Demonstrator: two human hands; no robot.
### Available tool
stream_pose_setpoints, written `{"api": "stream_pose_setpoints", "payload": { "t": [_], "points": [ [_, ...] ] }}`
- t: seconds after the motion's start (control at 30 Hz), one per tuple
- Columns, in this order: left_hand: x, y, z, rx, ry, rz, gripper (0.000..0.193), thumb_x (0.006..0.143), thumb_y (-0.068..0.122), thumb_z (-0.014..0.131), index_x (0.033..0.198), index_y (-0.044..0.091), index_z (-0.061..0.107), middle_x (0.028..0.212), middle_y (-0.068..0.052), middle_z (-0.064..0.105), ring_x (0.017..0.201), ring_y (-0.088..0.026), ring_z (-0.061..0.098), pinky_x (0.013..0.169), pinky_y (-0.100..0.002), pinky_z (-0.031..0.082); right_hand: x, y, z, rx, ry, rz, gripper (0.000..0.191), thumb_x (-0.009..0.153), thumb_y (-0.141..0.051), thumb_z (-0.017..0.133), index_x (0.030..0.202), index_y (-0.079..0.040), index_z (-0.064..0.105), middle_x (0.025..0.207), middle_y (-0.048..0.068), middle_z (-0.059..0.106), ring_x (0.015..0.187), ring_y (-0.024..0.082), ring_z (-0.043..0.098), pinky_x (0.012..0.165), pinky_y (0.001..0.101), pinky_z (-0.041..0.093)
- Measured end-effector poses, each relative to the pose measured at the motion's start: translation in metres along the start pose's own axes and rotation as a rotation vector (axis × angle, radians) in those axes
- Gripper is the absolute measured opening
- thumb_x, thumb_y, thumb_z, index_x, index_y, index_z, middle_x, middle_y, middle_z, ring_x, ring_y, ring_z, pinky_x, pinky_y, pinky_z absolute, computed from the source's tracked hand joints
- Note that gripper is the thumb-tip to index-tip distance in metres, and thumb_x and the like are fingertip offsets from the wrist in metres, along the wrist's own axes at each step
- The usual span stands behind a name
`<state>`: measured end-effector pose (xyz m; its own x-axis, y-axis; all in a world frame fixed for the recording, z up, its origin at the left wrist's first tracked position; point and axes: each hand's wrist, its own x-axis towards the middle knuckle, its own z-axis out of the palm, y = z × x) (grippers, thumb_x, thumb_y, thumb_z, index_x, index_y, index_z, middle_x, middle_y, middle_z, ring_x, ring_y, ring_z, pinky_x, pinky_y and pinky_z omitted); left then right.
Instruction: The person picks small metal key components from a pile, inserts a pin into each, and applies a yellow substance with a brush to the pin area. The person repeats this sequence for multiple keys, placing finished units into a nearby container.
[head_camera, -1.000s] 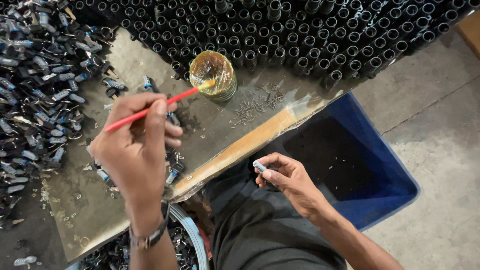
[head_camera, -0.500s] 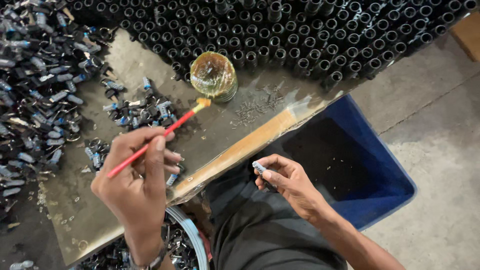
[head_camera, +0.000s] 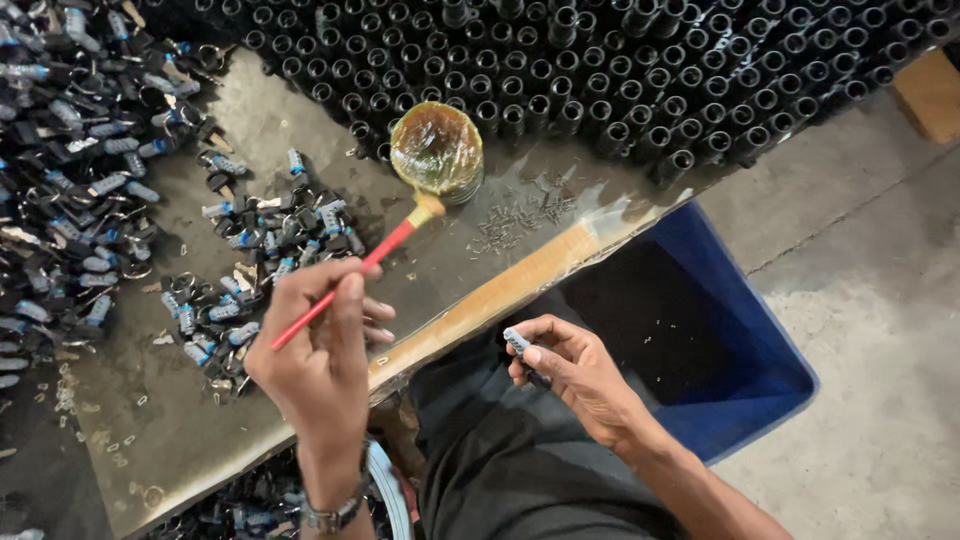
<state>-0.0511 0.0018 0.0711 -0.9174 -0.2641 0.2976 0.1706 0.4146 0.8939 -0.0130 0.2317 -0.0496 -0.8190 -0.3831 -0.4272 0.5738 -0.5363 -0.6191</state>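
Withdrawn from the glue tin (head_camera: 437, 150), the red brush (head_camera: 345, 285) is pinched in the left hand (head_camera: 315, 350) over the table's middle. A small metal part (head_camera: 518, 343) is clamped in the right hand (head_camera: 575, 375), just beyond the table's near edge.

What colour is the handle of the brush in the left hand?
Red, with a yellowish bristle tip: the brush in the left hand, head view.

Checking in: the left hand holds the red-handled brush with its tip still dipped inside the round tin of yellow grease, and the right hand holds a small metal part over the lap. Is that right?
Not quite. In the head view the red-handled brush in the left hand has its tip just outside the round tin, over the worktable. The right hand does hold a small metal part over the lap.
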Motion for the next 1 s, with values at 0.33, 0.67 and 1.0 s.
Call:
{"api": "stream_pose_setpoints", "payload": {
  "t": [0.33,0.67,1.0],
  "points": [
    [-0.004,-0.031,0.012,-0.473,0.336,-0.173,0.018,0.11,0.017,0.057,0.111,-0.001,0.06,0.096,-0.016,0.072,0.063,-0.017,0.068,0.048,-0.029,0.056,0.005,-0.005,0.008,-0.015,-0.033,0.0,0.029,0.092,-0.011,0.074,0.116,0.003,0.066,0.101,0.009,0.069,0.09,0.018,0.067,0.083,0.0331,0.053],
    [-0.016,-0.048,0.036,-0.628,0.262,-0.325,0.019,0.11,0.019,0.057,0.109,0.0,0.061,0.094,-0.014,0.072,0.063,-0.016,0.067,0.046,-0.029,0.054,0.006,-0.001,0.007,-0.034,0.003,-0.013,0.028,0.093,-0.012,0.073,0.116,0.003,0.067,0.101,0.009,0.069,0.088,0.017,0.066,0.081,0.0334,0.054],
    [-0.042,-0.04,0.011,-0.844,0.27,-0.404,0.019,0.109,0.019,0.059,0.108,0.001,0.063,0.092,-0.016,0.072,0.058,-0.015,0.062,0.042,-0.027,0.047,0.003,-0.009,0.011,0.019,0.039,-0.063,0.024,0.095,-0.013,0.071,0.114,0.001,0.065,0.103,0.009,0.069,0.086,0.016,0.065,0.08,0.0337,0.054]
  ]
}}
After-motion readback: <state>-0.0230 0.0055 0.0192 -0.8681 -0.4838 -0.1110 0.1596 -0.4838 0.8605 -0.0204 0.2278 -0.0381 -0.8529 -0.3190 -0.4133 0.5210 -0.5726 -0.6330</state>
